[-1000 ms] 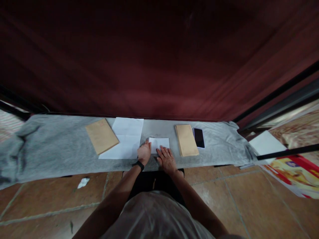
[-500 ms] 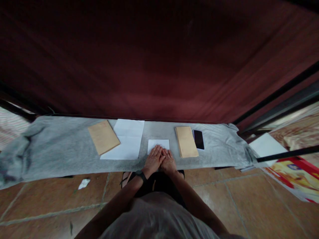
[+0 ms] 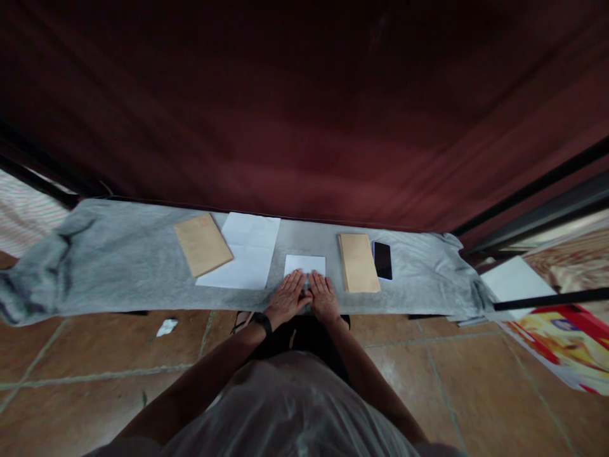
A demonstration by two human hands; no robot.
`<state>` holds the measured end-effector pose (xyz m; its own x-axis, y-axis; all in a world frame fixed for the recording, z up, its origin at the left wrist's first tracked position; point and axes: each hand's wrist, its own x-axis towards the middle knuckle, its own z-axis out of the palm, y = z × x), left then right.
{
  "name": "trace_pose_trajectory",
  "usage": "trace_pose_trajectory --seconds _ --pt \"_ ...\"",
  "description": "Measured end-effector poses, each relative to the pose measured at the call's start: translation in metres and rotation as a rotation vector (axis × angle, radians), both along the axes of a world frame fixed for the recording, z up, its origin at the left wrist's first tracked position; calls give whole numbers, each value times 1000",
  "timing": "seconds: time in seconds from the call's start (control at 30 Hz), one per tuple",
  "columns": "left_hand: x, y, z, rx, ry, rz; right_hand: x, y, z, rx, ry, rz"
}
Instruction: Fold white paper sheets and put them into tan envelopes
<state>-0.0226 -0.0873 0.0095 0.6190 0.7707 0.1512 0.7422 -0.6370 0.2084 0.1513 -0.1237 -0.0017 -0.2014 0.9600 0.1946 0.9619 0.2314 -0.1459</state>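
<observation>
A folded white sheet of paper [image 3: 305,262] lies in front of me on the grey cloth. My left hand [image 3: 287,297] rests flat on its near left part, fingers stretched forward. Beside it, my right hand [image 3: 324,297] lies flat on the near right part. The thumbs meet or nearly meet between the hands, and both palms cover the paper's near edge. To the left are larger white sheets [image 3: 252,247] with visible crease lines, partly under a brown envelope stack [image 3: 202,244]. Right of my hands sits another stack of brown envelopes [image 3: 360,263].
A phone [image 3: 382,260] lies right of the envelopes. The grey cloth [image 3: 128,260] covers a long narrow bench against a dark red panel [image 3: 304,146]. A black bar [image 3: 547,301] and a red and yellow box [image 3: 566,343] stand at the right. Crumpled white tissue [image 3: 167,327] lies on the tiled floor.
My hands have moved apart from their overlapped position and now lie side by side on the folded paper. The camera view has tilted slightly.
</observation>
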Motion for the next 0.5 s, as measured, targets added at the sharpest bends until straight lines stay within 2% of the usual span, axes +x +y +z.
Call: trace_pose_trajectory --seconds 0.13,0.5 --pt "-8 -1 -1 5 28 -14 6 -5 -2 44 31 -60" --pt "-32 -3 1 -7 114 -36 16 -22 -6 89 29 -118"
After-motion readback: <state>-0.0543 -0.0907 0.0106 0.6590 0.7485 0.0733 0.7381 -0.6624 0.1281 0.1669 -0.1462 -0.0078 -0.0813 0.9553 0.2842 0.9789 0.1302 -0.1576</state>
